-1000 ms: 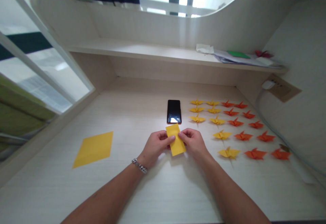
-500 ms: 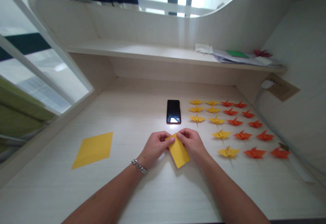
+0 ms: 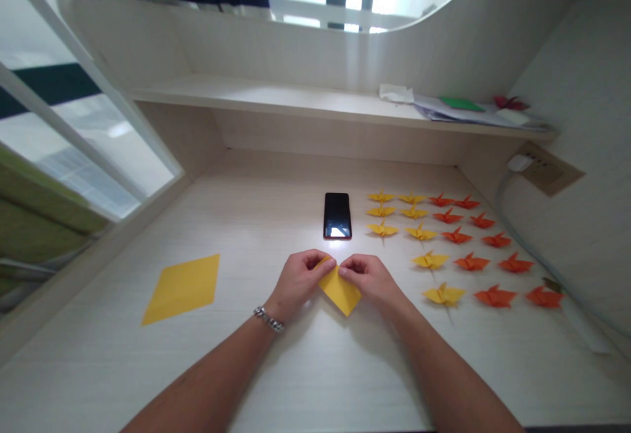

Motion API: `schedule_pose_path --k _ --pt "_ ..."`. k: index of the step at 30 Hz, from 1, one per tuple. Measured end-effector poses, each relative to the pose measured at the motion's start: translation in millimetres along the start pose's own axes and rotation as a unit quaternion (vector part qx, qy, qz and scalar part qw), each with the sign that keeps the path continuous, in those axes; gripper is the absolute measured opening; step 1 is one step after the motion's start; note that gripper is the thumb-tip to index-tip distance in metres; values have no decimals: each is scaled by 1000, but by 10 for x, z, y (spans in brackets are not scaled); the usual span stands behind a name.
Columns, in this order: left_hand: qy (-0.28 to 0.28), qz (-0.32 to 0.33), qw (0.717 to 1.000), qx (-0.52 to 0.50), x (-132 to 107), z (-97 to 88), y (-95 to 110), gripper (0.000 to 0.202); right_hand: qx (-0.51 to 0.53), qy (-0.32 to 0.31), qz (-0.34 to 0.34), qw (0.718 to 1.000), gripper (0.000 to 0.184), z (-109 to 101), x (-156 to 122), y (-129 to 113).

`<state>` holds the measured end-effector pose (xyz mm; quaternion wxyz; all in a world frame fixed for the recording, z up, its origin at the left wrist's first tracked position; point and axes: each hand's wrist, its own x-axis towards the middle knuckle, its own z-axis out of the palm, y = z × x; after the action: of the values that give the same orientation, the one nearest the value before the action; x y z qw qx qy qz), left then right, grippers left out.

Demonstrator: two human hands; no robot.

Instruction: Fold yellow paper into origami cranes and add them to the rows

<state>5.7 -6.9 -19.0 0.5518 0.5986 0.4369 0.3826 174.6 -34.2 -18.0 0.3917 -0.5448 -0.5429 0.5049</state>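
A folded piece of yellow origami paper [image 3: 341, 294] is held between both hands, its lower corner pointing toward me. My left hand [image 3: 302, 278] pinches its upper left edge between thumb and fingers; a chain bracelet [image 3: 269, 320] circles that wrist. From the other side my right hand [image 3: 371, 276] grips the upper right edge, thumb close to the left thumb. Part of the paper is hidden under the fingers. Off to the left, a flat yellow sheet [image 3: 183, 288] lies on the desk.
Beyond my hands lies a black phone [image 3: 338, 216]. Several yellow paper cranes [image 3: 430, 260] and orange paper cranes [image 3: 471, 262] stand in rows on the right. A cable [image 3: 532, 249] runs from the wall socket [image 3: 547, 169] past them. Papers [image 3: 473, 112] rest on the shelf above.
The held paper has turned and now looks shorter and more diamond-shaped. Both hands have shifted slightly, with the right thumb lower on the paper.
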Motion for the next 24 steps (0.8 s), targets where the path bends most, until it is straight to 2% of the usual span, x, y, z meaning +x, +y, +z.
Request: schedule_pose_path --k 5,7,12,15,17,19,21,24 --pt "10 7 1000 20 -25 33 15 23 -53 18 -9 998 11 5 9 -15" --pt "47 11 999 13 -3 -5 -2 23 -54 23 -7 998 9 -28 19 -7" --pt "182 7 981 -69 125 -197 -86 28 -8 34 1 999 7 -209 41 35" --pt "214 11 969 -124 156 -212 -102 31 39 83 3 996 11 -247 63 41" --pt "209 10 967 -143 137 -149 -88 31 66 98 1 993 19 -203 81 42" --pt "185 1 970 -155 99 -68 -59 30 85 71 -5 994 25 -134 101 57" --pt "149 -15 976 -157 60 -16 -23 29 99 67 -14 993 25 -87 122 85" --pt "64 -48 992 -94 33 -31 39 24 47 109 -30 992 24 -103 140 121"
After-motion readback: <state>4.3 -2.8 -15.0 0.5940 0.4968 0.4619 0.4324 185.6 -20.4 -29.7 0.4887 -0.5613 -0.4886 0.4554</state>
